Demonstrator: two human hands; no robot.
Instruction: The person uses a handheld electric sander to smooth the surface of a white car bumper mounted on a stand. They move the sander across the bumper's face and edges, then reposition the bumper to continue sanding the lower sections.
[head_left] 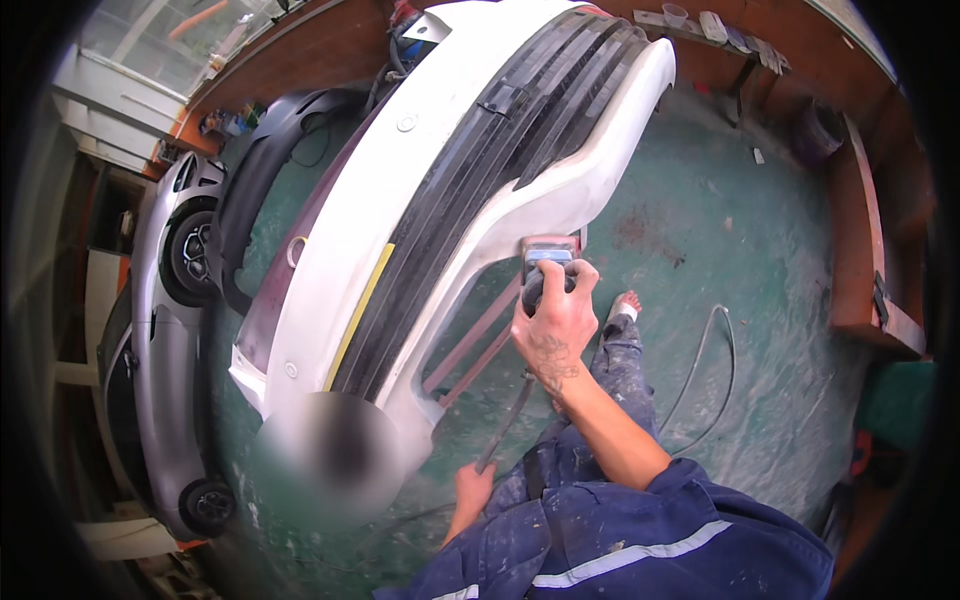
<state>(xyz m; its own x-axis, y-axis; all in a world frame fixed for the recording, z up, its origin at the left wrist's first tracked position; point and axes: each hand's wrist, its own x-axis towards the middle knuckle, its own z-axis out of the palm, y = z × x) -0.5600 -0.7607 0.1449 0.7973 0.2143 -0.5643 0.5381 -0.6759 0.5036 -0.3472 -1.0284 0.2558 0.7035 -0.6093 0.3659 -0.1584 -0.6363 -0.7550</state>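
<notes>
My right hand (558,318) is closed over the top of a power sander (551,250), whose flat pad meets the lower edge of a white car bumper (560,205). Only the sander's blue and dark top and reddish base show past my fingers. Down by my hip, my left hand (473,487) grips a grey hose (508,428). That hose runs up behind my right wrist, where its end is hidden. The bumper stretches diagonally across the view, with dark grille slats (440,215) along its middle and a yellow tape strip (360,317) beside them.
Reddish stand bars (475,345) show under the bumper. Left of it are a dark bumper (245,190) and a silver car (172,350). A hose loop (733,350) lies on the green floor at right, near a brown wooden bench (868,240). A blurred patch covers the bumper's near end.
</notes>
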